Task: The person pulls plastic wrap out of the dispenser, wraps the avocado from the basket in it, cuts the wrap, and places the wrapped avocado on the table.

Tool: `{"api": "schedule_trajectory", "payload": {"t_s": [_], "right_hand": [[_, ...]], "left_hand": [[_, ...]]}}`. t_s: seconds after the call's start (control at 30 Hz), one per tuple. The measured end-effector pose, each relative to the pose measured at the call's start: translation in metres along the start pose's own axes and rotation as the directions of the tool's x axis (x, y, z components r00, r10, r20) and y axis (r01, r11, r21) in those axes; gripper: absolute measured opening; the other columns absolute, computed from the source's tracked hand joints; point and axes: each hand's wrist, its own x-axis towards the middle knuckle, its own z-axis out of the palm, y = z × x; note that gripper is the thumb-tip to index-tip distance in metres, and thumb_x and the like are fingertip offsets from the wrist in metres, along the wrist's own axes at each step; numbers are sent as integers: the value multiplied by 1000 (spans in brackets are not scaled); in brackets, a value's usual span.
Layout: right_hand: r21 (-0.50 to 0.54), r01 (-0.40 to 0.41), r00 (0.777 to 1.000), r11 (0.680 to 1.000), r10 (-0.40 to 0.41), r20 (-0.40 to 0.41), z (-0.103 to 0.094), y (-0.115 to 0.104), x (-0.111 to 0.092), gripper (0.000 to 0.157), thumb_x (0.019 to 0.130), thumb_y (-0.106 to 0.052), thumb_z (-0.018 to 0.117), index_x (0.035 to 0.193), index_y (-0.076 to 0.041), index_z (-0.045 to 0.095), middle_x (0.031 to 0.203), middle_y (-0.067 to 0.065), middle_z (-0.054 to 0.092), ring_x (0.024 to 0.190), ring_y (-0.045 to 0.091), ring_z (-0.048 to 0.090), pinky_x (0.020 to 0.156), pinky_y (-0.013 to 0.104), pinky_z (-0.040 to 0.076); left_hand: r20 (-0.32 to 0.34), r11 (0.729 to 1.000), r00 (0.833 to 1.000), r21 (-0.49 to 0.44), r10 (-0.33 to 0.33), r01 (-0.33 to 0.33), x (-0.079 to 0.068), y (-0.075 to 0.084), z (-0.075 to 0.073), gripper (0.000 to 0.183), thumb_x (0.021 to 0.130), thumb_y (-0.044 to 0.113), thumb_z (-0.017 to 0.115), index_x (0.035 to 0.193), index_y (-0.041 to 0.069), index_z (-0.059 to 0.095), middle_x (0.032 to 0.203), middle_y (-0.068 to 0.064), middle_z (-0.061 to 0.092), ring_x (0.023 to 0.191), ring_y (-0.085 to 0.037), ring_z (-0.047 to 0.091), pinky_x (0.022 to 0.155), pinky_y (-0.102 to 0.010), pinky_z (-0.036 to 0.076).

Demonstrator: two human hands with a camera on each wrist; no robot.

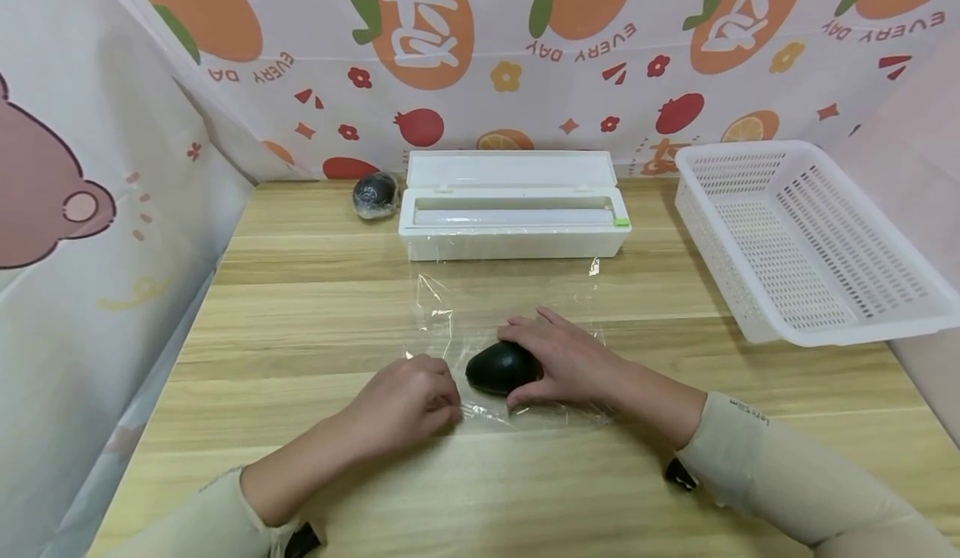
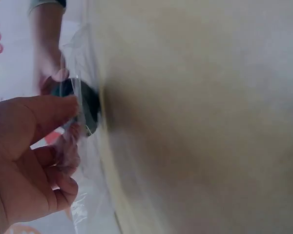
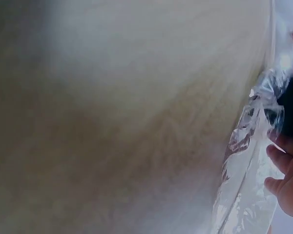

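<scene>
A dark green avocado (image 1: 501,368) lies on a sheet of clear cling film (image 1: 442,308) on the wooden table. My right hand (image 1: 566,362) holds the avocado from its right end, thumb on the near side and fingers on the far side. Just left of it, my left hand (image 1: 416,400) pinches the near left edge of the film. In the left wrist view, crumpled film (image 2: 68,151) shows between the thumb and fingers of that hand. The film runs back to a white dispenser box (image 1: 517,246) with its lid raised and a roll inside.
A dark round item wrapped in film (image 1: 375,196) sits left of the dispenser box. A white plastic basket (image 1: 780,333) stands at the right side of the table. Patterned cloth (image 1: 517,108) hangs behind the table's far edge.
</scene>
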Motion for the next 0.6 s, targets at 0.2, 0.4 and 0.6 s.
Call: {"api": "schedule_trajectory", "payload": {"t_s": [0.2, 0.4, 0.6], "right_hand": [[87, 25, 1000, 996, -25, -12, -3, 0, 0, 84, 76, -58, 77, 144, -16, 48, 144, -2, 52, 138, 16, 44, 116, 44, 32], [295, -30, 1000, 955, 30, 5, -1, -2, 0, 70, 79, -45, 81, 137, -25, 48, 137, -11, 53, 120, 9, 53, 99, 36, 47], [366, 7, 998, 931, 16, -60, -1, -3, 1, 44, 85, -41, 76, 116, -24, 50, 125, -11, 52, 108, 9, 55, 91, 30, 51]], "left_hand": [[16, 960, 989, -236, -150, 149, 12, -1, -15, 7, 83, 17, 78, 80, 23, 74, 78, 18, 62, 74, -4, 56, 65, -22, 49], [63, 892, 967, -375, -246, 251, 17, -7, -16, 6, 86, 17, 75, 81, 22, 73, 78, 15, 63, 73, -6, 57, 64, -23, 50], [57, 869, 961, -416, -270, 269, 17, -11, -11, 6, 86, 18, 74, 80, 21, 73, 76, 13, 63, 70, -8, 57, 62, -23, 49]]}}
